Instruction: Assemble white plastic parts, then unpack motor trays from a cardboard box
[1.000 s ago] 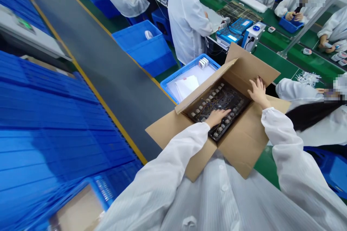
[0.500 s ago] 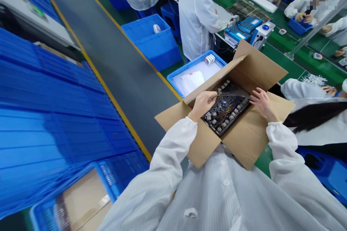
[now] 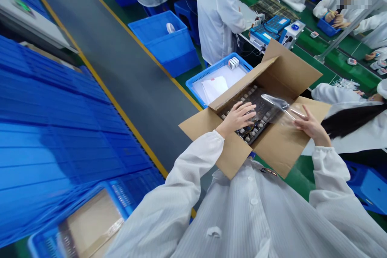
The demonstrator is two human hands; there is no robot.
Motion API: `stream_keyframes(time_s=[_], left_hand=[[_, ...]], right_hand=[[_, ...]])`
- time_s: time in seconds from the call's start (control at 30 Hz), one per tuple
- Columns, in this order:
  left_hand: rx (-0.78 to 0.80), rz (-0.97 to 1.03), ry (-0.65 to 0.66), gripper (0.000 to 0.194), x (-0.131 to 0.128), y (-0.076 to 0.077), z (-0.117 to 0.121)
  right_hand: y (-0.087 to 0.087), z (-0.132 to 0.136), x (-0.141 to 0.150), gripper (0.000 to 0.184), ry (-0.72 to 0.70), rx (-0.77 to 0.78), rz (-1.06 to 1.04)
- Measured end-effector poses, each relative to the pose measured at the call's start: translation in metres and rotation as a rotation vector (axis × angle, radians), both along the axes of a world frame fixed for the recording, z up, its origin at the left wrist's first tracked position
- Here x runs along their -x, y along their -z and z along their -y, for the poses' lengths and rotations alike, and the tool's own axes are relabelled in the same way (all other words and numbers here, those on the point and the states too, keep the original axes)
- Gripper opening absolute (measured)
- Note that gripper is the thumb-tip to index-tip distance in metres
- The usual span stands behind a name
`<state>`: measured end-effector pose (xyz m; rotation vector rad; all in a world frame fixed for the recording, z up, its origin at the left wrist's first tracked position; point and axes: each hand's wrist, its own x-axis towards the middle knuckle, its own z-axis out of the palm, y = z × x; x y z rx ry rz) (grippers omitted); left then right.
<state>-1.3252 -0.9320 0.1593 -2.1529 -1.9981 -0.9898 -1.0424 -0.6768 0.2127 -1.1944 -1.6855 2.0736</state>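
Observation:
An open cardboard box (image 3: 273, 149) stands in front of me with its flaps folded outward. Inside lies a dark tray of small electronic parts (image 3: 253, 133) with white pieces and wires, partly covered by a clear plastic sheet or bag (image 3: 278, 102). My right hand (image 3: 313, 125) holds the plastic's right edge between its fingers, over the right flap. Spread over the left part of the tray, my left hand (image 3: 237, 120) has its fingers apart; whether it touches the plastic or the parts, I cannot tell.
A blue basket (image 3: 193, 82) with papers and small white devices sits beyond the box. Farther back are a large blue bin (image 3: 169, 44) and a person in a white coat (image 3: 216, 16). Stacked blue crates (image 3: 75, 137) line the left. Another person sits close on the right.
The plastic has been drawn up and rightward over the box's edge by my right hand. My left hand has let go its pinch and spread its fingers over the tray.

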Motion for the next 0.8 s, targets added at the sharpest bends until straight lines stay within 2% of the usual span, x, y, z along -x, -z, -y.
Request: stream_keyframes(time_s=[0.07, 0.17, 0.23, 0.33, 0.47, 0.67, 0.8], left_hand=[[0.111, 0.016, -0.049, 0.045, 0.000, 0.009, 0.003], [0.308, 0.087, -0.201, 0.074, -0.001, 0.028, 0.009], [0.451, 0.128, -0.247, 0.082, -0.003, 0.040, 0.013], [0.568, 0.131, -0.220, 0.083, -0.006, 0.054, 0.017], [0.666, 0.118, -0.188, 0.084, -0.008, 0.062, 0.009], [0.857, 0.132, -0.070, 0.082, -0.017, 0.081, -0.023], [0.900, 0.233, -0.006, 0.082, -0.037, 0.091, -0.044]], right_hand=[[-0.013, 0.006, -0.018, 0.125, 0.052, -0.095, -0.014], [-0.027, 0.017, -0.051, 0.122, 0.175, -0.230, -0.020], [-0.033, 0.029, -0.076, 0.117, 0.266, -0.278, 0.003], [-0.038, 0.059, -0.109, 0.109, 0.378, -0.271, 0.063], [-0.038, 0.113, -0.142, 0.111, 0.467, -0.206, 0.104], [-0.026, 0.199, -0.199, 0.113, 0.690, -0.152, 0.117], [-0.020, 0.246, -0.240, 0.114, 0.750, -0.093, 0.082]])
